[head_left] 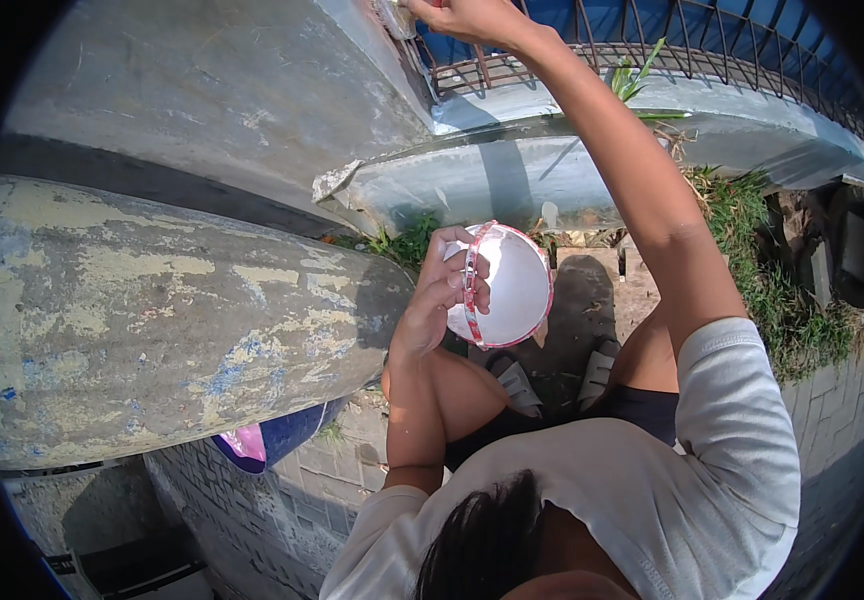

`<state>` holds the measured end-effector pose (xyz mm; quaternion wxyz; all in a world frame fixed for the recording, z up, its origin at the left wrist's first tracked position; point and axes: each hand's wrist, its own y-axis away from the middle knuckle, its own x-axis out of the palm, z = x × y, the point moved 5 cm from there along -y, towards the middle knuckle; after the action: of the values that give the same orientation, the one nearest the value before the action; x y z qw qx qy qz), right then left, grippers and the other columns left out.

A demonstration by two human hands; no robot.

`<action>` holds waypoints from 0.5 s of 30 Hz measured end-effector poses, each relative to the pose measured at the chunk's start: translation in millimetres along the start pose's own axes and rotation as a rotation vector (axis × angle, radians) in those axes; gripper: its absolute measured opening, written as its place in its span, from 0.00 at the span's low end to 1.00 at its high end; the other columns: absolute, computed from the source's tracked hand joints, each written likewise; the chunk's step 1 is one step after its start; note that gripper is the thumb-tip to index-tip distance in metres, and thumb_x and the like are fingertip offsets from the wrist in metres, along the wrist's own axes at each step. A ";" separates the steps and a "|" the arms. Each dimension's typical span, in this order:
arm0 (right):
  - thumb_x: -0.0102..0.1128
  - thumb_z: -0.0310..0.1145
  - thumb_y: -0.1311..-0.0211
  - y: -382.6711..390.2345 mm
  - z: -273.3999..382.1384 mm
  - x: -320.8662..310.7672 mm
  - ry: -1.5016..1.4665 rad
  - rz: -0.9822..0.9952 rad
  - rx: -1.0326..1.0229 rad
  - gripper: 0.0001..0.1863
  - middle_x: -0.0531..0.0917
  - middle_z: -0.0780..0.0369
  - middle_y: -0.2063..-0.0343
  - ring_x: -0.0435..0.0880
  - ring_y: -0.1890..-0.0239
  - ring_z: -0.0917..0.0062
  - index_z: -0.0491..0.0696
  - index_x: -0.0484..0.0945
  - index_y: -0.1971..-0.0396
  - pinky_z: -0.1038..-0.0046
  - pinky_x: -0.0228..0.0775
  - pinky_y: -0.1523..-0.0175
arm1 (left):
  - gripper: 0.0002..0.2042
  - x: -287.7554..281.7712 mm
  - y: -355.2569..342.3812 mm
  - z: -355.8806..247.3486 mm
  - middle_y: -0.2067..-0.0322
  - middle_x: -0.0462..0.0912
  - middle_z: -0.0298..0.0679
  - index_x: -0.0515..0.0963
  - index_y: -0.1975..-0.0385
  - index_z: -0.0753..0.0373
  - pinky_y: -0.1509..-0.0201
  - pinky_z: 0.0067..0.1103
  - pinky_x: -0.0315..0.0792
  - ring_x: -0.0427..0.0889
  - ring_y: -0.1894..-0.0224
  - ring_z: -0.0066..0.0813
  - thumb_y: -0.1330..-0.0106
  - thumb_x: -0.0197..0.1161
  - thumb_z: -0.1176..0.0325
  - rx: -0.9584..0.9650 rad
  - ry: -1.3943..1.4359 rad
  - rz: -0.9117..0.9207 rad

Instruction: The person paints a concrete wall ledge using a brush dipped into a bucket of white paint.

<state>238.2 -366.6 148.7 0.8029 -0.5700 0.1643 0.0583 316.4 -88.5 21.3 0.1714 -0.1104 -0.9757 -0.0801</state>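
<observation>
My left hand (pixel 434 298) grips a small round bucket (pixel 517 290) at its left side. Its fingers curl over a red patterned band that crosses the opening. The bucket's inside is white, with a red rim; whether any liquid stands in it I cannot tell. At the top edge of the view, my right hand (pixel 477 18) is stretched up to the corner of a grey wall (pixel 252 80). Its fingers are closed around something with a bit of red showing, mostly cut off by the frame.
A thick pillar (pixel 172 320) with flaking paint fills the left side. Rusty metal bars (pixel 692 40) run above a pale blue-grey ledge (pixel 512 180). Grass (pixel 752 270) grows at the right, near a dark tyre-like ring (pixel 860 245). A blue container (pixel 287 435) stands below the pillar.
</observation>
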 end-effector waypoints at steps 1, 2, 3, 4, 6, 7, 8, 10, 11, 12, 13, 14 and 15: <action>0.52 0.39 0.36 10.0 -2.5 0.7 -0.032 -0.007 -0.067 0.15 0.80 0.62 0.78 0.80 0.72 0.81 0.45 0.78 0.75 0.75 0.70 0.71 | 0.28 -1.0 -1.1 0.3 0.65 0.71 0.40 0.57 0.47 0.58 0.65 0.22 0.72 0.76 0.71 0.28 0.44 0.59 0.55 -0.003 -0.005 -0.001; 0.54 0.40 0.37 13.3 0.6 -13.5 -0.083 0.107 -0.001 0.13 0.80 0.64 0.79 0.80 0.73 0.81 0.47 0.79 0.74 0.74 0.70 0.70 | 0.29 -1.9 -0.8 -0.2 0.65 0.72 0.41 0.57 0.47 0.58 0.66 0.23 0.72 0.76 0.71 0.28 0.44 0.58 0.54 0.012 -0.004 -0.007; 0.55 0.38 0.37 16.6 13.2 -26.6 -0.493 0.167 0.231 0.12 0.79 0.63 0.81 0.79 0.77 0.82 0.45 0.79 0.74 0.76 0.69 0.73 | 0.29 -4.5 5.7 0.0 0.65 0.72 0.41 0.56 0.46 0.58 0.66 0.23 0.71 0.76 0.71 0.28 0.44 0.57 0.53 0.022 -0.004 -0.036; 0.55 0.37 0.37 21.2 19.4 -45.8 -0.563 0.159 0.379 0.12 0.79 0.63 0.83 0.77 0.80 0.83 0.45 0.79 0.75 0.79 0.68 0.75 | 0.29 -4.0 7.4 0.2 0.65 0.72 0.41 0.56 0.46 0.58 0.66 0.23 0.71 0.76 0.71 0.28 0.44 0.57 0.53 0.010 0.006 -0.044; 0.57 0.36 0.36 30.3 26.9 -83.3 -0.547 0.122 0.543 0.13 0.79 0.63 0.84 0.75 0.84 0.84 0.43 0.79 0.75 0.83 0.66 0.79 | 0.29 -4.7 4.5 -7.7 0.65 0.73 0.42 0.56 0.47 0.60 0.67 0.22 0.71 0.75 0.72 0.29 0.43 0.55 0.50 0.096 0.042 -0.058; 0.57 0.37 0.36 34.4 32.0 -102.5 -0.462 0.100 0.557 0.13 0.79 0.63 0.85 0.74 0.86 0.85 0.43 0.78 0.75 0.85 0.65 0.80 | 0.30 -4.5 0.8 -10.3 0.66 0.73 0.43 0.56 0.47 0.62 0.68 0.22 0.71 0.75 0.73 0.30 0.42 0.51 0.46 0.119 0.010 -0.070; 0.57 0.37 0.36 42.7 39.1 -115.7 -0.465 0.119 0.595 0.13 0.79 0.63 0.85 0.74 0.86 0.85 0.43 0.78 0.75 0.85 0.65 0.80 | 0.31 -3.9 -1.6 -11.8 0.66 0.73 0.44 0.56 0.47 0.63 0.68 0.22 0.70 0.75 0.73 0.30 0.41 0.47 0.43 0.116 0.032 -0.082; 0.58 0.37 0.38 53.7 58.1 -131.0 -0.385 0.330 0.691 0.12 0.78 0.65 0.85 0.73 0.86 0.86 0.43 0.79 0.74 0.85 0.65 0.80 | 0.32 -4.5 -3.5 -11.1 0.66 0.73 0.44 0.56 0.47 0.63 0.68 0.22 0.70 0.74 0.72 0.30 0.39 0.44 0.40 0.104 0.064 -0.099; 0.57 0.37 0.37 60.4 77.4 -127.8 -0.377 0.527 0.703 0.13 0.77 0.63 0.86 0.74 0.85 0.83 0.44 0.79 0.75 0.80 0.65 0.80 | 0.34 -7.8 -3.1 -11.3 0.65 0.73 0.44 0.55 0.46 0.63 0.67 0.23 0.70 0.74 0.72 0.30 0.39 0.40 0.37 0.115 0.074 -0.115; 0.55 0.37 0.38 84.5 80.9 -102.1 -0.443 0.523 0.750 0.15 0.76 0.62 0.88 0.74 0.87 0.81 0.42 0.78 0.77 0.78 0.65 0.80 | 0.36 -15.9 5.2 -12.8 0.64 0.73 0.45 0.55 0.46 0.63 0.67 0.24 0.70 0.74 0.71 0.30 0.39 0.36 0.34 0.130 0.064 -0.157; 0.53 0.37 0.38 110.8 84.9 -83.0 -0.458 0.514 0.803 0.17 0.74 0.62 0.90 0.73 0.90 0.78 0.40 0.77 0.80 0.76 0.65 0.81 | 0.36 -16.2 5.4 -13.0 0.64 0.73 0.45 0.55 0.46 0.63 0.67 0.24 0.70 0.74 0.71 0.30 0.39 0.36 0.34 0.131 0.067 -0.155; 0.54 0.38 0.39 129.5 88.1 -69.4 -0.495 0.607 0.828 0.18 0.76 0.62 0.90 0.74 0.88 0.81 0.39 0.77 0.81 0.75 0.67 0.80 | 0.39 -16.4 3.3 -10.3 0.62 0.71 0.47 0.54 0.45 0.61 0.64 0.25 0.67 0.73 0.69 0.31 0.42 0.35 0.30 0.097 0.046 -0.164; 0.55 0.38 0.40 146.6 89.6 -57.8 -0.528 0.698 0.850 0.19 0.78 0.62 0.90 0.75 0.87 0.83 0.38 0.77 0.82 0.75 0.69 0.79 | 0.43 -15.7 -0.8 -7.5 0.59 0.70 0.50 0.53 0.43 0.60 0.62 0.26 0.65 0.72 0.67 0.33 0.45 0.34 0.26 0.065 0.022 -0.169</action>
<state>160.4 -227.2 63.0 0.9073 -0.0783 0.1455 0.3868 333.0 -93.6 22.6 0.1784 -0.0212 -0.9817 -0.0636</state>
